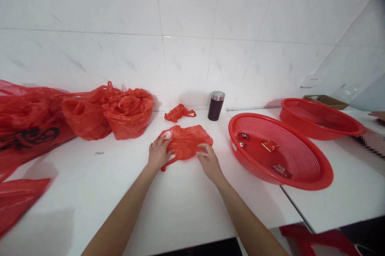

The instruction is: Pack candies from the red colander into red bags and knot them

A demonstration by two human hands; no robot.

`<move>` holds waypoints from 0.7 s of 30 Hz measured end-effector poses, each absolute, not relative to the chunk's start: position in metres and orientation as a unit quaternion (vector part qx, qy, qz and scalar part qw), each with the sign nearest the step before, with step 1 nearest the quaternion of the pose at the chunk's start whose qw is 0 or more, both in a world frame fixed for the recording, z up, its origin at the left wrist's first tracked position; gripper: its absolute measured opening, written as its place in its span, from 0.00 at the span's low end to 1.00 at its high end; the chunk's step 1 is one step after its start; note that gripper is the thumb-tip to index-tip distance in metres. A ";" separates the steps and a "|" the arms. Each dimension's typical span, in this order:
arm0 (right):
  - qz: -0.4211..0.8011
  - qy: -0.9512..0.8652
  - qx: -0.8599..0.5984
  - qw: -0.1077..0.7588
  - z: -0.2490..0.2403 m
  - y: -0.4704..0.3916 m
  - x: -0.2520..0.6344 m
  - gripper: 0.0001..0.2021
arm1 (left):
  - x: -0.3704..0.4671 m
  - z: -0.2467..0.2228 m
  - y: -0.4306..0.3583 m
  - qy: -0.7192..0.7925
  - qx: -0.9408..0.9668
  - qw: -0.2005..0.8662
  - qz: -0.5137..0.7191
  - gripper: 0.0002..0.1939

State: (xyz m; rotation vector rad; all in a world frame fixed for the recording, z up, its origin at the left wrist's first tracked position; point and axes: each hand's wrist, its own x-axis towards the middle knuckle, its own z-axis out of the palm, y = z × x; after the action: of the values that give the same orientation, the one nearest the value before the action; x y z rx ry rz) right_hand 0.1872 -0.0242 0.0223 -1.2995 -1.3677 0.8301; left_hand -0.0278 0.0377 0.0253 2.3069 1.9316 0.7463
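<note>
A thin red plastic bag [188, 140] lies crumpled on the white table in front of me. My left hand [159, 154] is at its left side, with curled fingers gripping the film and the thumb toward a handle loop. At the right edge, my right hand [209, 163] pinches the bag between thumb and fingers. Just behind lies another small crumpled red bag [179, 112], which neither hand touches.
Red bags stuffed with more bags [129, 117] stand at left by the tiled wall. A dark tumbler [215, 107] stands behind my right hand. To the right, a red perforated basket [255, 168] holds several small packets; beyond it sits a red basin [325, 128].
</note>
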 end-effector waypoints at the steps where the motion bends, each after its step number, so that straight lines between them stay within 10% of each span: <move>1: 0.341 -0.592 -0.538 0.493 0.021 -0.026 0.186 0.12 | -0.024 0.022 0.038 0.622 0.749 0.032 0.226 0.23; 11: 0.118 -0.742 -0.620 0.226 0.003 -0.026 0.190 0.24 | -0.017 0.050 -0.014 0.583 0.785 0.129 0.165 0.08; 21: 0.132 -0.758 -0.612 0.183 0.006 -0.022 0.197 0.31 | -0.003 0.027 -0.019 0.581 0.756 0.147 0.263 0.24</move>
State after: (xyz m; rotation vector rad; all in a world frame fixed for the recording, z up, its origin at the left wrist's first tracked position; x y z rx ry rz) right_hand 0.1969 -0.0224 0.0056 -1.7265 -2.1385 0.3711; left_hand -0.0025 -0.0193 0.0273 2.1753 1.6724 0.7573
